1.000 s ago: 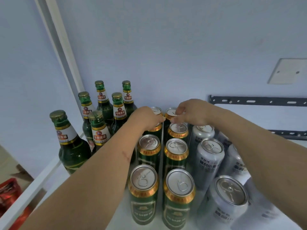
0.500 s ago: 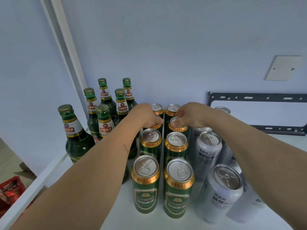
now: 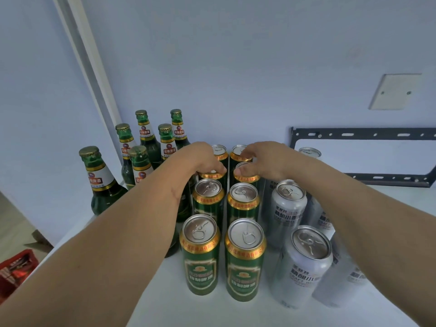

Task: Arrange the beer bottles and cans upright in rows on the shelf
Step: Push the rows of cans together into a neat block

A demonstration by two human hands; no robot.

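1. Head view, far left of the left hand: a red crate [image 3: 16, 270] sits below shelf level; what it holds is blurred and cannot be told.
2. Left of the left hand: six green beer bottles [image 3: 141, 166] stand upright on the white shelf [image 3: 169, 291], long axes vertical, gold caps up. They form two short rows running away from the viewer, with the nearest bottle [image 3: 100, 182] standing apart at the shelf's left edge.
3. Left hand [image 3: 200, 156]: forearm reaching forward from lower left, palm down, fingers curled over the rim of the third green can [image 3: 213, 175] in the left column, gripping its top.
4. Below and between the hands: green cans [image 3: 244, 260] with gold rims stand upright in two columns, pull tabs up, neighbours nearly touching. Four cans show in each column; the rearmost pair lies just beyond the fingertips.
5. Right hand [image 3: 264, 159]: forearm reaching forward from lower right, palm down, thumb and fingers curled round the top of the third green can [image 3: 246, 177] in the right column.
6. Under and right of the right forearm: silver cans [image 3: 304, 265] stand upright, tabs up, just beside the green columns; some are partly hidden by the arm. One more silver can [image 3: 309, 152] stands behind the wrist, near the wall.
7. Far right of the right hand: a black metal bracket [image 3: 363, 135] on the wall, with a pale cover plate [image 3: 394, 92] above it.
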